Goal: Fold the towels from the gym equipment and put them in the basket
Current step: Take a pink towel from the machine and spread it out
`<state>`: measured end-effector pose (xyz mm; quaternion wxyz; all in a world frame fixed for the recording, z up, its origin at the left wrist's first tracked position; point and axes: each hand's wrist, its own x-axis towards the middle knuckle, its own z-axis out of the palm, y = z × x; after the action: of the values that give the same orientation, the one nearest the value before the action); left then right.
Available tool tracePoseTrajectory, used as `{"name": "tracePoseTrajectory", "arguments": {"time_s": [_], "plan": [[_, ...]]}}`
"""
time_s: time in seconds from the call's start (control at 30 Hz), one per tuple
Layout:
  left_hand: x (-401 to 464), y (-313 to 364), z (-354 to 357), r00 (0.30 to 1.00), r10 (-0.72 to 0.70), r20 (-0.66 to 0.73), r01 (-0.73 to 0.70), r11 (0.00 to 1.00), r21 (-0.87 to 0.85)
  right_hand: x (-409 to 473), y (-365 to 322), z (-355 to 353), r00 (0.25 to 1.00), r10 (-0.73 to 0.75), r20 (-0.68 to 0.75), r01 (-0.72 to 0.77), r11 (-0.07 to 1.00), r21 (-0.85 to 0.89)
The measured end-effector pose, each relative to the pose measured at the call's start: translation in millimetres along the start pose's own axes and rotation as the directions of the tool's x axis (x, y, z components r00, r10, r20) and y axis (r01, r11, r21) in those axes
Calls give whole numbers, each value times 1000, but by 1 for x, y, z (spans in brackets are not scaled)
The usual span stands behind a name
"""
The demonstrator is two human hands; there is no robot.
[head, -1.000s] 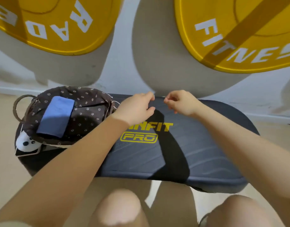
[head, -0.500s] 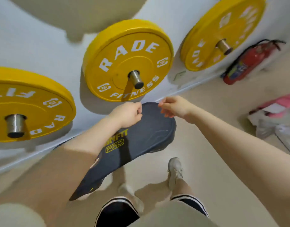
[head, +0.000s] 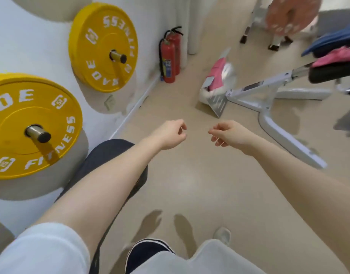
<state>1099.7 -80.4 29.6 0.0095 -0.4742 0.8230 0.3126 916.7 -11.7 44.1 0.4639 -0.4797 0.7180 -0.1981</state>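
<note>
Out in front of me, left hand (head: 171,134) and right hand (head: 228,134) hang with fingers loosely curled, gripping nothing, free for the next pickup. At two o'clock, pink (head: 337,56) and blue towels (head: 332,39) drape the bench (head: 269,91); no basket visible.

Both arms reach forward over the beige floor (head: 190,184). The left hand (head: 170,133) and the right hand (head: 229,134) hang apart in the air with fingers loosely curled, holding nothing. Under the left forearm lies a dark pad (head: 110,151), close to the white wall. Two yellow weight plates (head: 103,46) sit on pegs on that wall, with two red fire extinguishers (head: 169,56) beyond them. On the white weight bench (head: 269,99) at right lie a pink towel (head: 336,56) and a blue towel (head: 332,39).
</note>
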Motion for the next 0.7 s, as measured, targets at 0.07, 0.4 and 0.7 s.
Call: {"name": "tracePoseTrajectory", "arguments": {"time_s": [0.07, 0.4, 0.7], "plan": [[29, 61, 22, 997, 71, 11, -72, 997, 21, -19, 40, -58, 998, 10, -60, -11, 1000, -17], [151, 292, 96, 925, 374, 65, -380, 916, 126, -71, 184, -265, 940, 100, -325, -88, 995, 53], [328, 411, 131, 847, 504, 168, -524, 845, 107, -2, 245, -409, 853, 180, -490, -153, 984, 94]]}}
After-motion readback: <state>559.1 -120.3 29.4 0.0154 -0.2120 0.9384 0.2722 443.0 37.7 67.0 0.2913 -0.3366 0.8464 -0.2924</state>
